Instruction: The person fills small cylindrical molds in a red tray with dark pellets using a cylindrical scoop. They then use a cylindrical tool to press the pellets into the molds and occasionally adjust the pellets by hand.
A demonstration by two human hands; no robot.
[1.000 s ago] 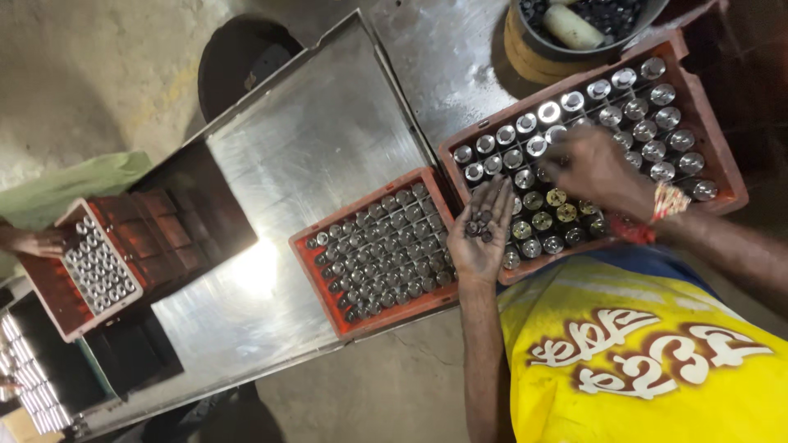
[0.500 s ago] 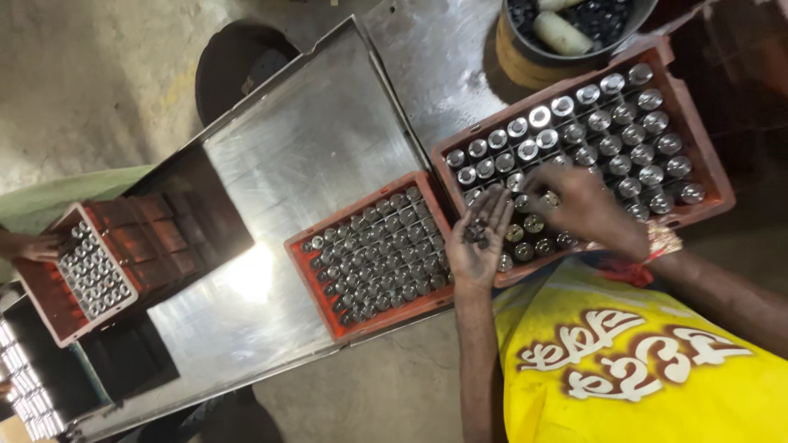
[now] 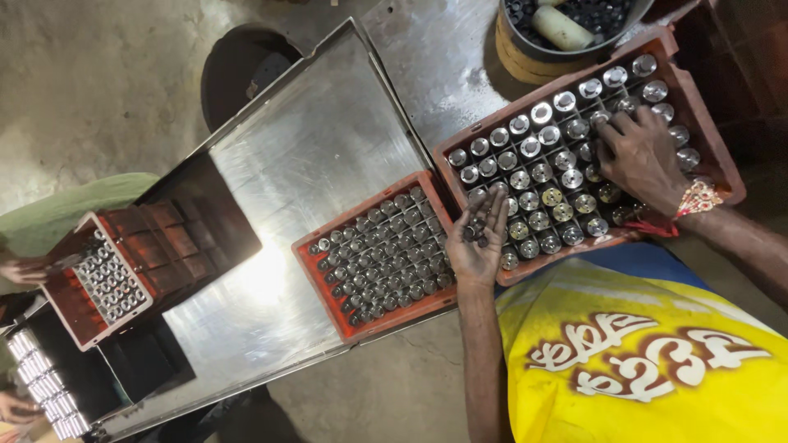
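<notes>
Wearer's top: yellow short-sleeved shirt (image 3: pixel 657 361) w/ a blue band at its upper edge, approx 12 o'clock of the chest, & curly brown-and-white lettering across the front. Both forearms bare, no sleeves past the elbow. Right hand (image 3: pixel 644 156): red-and-gold beaded thread wristband (image 3: pixel 698 199) w/ a red tail at the wrist, approx 4 o'clock of the hand. Left hand (image 3: pixel 478 238): no ring, no band.

Dim light fell from overhead. Strong glare burned on the steel table (image 3: pixel 271 271). The left edge lay shadowed and soft.
</notes>
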